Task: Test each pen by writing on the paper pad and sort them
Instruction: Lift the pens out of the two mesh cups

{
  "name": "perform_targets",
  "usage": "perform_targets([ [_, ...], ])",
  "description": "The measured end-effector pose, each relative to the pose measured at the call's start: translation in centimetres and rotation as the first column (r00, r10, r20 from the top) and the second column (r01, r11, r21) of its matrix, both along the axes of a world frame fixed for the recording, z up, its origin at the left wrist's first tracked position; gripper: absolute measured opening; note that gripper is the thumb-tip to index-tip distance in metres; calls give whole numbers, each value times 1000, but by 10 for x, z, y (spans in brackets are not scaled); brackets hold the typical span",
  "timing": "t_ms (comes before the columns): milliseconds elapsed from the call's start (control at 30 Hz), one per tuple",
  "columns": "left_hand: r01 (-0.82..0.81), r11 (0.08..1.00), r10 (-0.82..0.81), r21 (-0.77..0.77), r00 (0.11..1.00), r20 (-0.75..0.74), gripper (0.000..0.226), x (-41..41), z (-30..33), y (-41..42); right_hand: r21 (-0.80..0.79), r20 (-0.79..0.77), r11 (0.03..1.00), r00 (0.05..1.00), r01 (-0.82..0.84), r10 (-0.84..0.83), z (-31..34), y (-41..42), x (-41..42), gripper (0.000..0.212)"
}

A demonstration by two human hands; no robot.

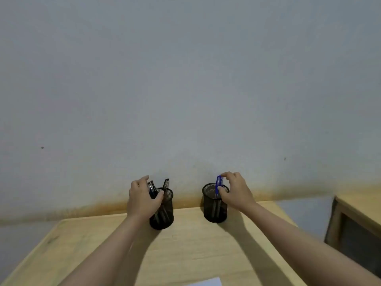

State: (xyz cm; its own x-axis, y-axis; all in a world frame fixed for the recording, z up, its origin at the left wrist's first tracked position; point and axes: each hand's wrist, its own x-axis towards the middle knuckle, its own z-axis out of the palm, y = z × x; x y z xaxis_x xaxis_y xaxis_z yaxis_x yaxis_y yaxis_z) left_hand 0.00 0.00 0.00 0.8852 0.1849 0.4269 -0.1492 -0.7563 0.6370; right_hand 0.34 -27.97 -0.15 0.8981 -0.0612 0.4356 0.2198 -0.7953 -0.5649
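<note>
We see the right hand (235, 190) at the rim of the right mesh cup (215, 203), its thumb and forefinger pinching a blue pen (218, 185) that stands upright in the cup with its capped top above the rim. The left hand (142, 198) curls around the left mesh cup (162, 211), fingers closed over a bunch of dark pens (152, 187) at the near side of the rim; one more dark pen (166, 183) leans free at the far side. Both cups are black wire mesh, round, and stand apart near the far edge of a pale wooden table (185, 248). At the bottom edge we make out a corner of white paper (208, 282). Behind the table rises a plain grey-blue wall (185, 79) stained brownish along its foot. To the right stands a second wooden piece (354, 223) with a dark opening.
</note>
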Motion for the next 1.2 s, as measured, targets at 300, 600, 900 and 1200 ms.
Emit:
perform_targets([
  [300,7,983,-19,-183,998,-67,61,29,-4,-5,1,-33,1000,999,-11,11,-4,6,28,40],
  [600,-132,986,123,-99,988,-94,68,52,-1,-18,62,-1,994,996,87,-87,-12,18,53,15],
  [900,-85,995,80,-59,994,-76,55,59,3,-32,177,76,981,993,80,-95,-15,24,58,20],
  [1200,258,943,-267,-211,964,-12,24,59,-4,-21,280,16,959,999,-44,41,-2,35,47,38],
])
